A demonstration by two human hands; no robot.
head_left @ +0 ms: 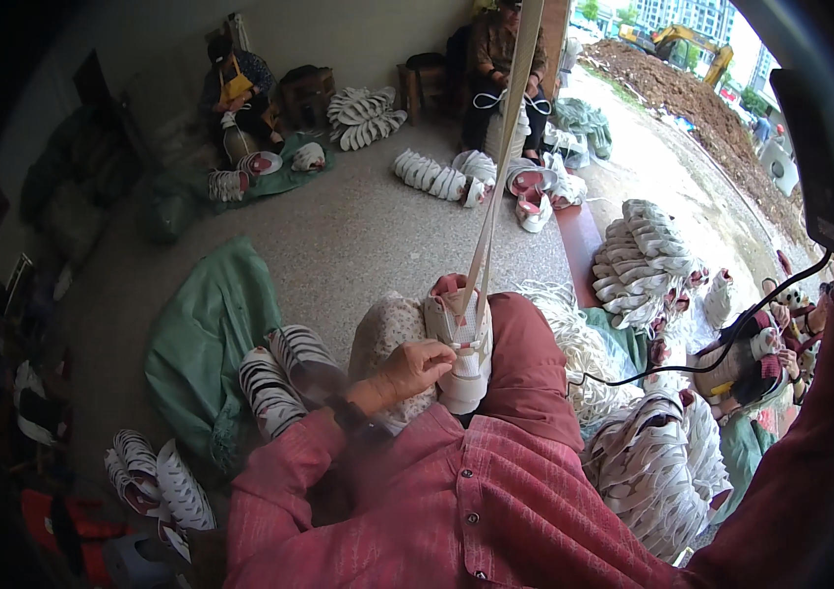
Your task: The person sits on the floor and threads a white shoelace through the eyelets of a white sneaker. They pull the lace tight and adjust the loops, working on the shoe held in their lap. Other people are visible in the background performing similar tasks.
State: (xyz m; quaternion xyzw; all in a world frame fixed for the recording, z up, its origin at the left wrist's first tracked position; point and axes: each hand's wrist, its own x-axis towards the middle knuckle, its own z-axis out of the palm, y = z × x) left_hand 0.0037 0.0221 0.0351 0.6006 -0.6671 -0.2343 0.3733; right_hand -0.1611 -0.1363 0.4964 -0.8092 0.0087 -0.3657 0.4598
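A white sneaker (471, 355) with a pink lining stands between my knees. Two long off-white laces (488, 211) run up from it, drawn taut, and leave the top of the picture. Against the left side of the sneaker is my left hand (407, 373), its fingers curled in a pinch. What they grip, if anything, is too small to make out. A dark band circles that wrist. My right arm (790, 471) is raised along the right edge in a red sleeve, and its hand is outside the picture.
Rows of white shoes lie left (274, 393) and right (647, 456) of me, near a heap of loose laces (574, 344). A green sack (215, 339) slumps at left. Two seated people (240, 83) work at the back; others sit at right. A black cable (731, 344) crosses the right side.
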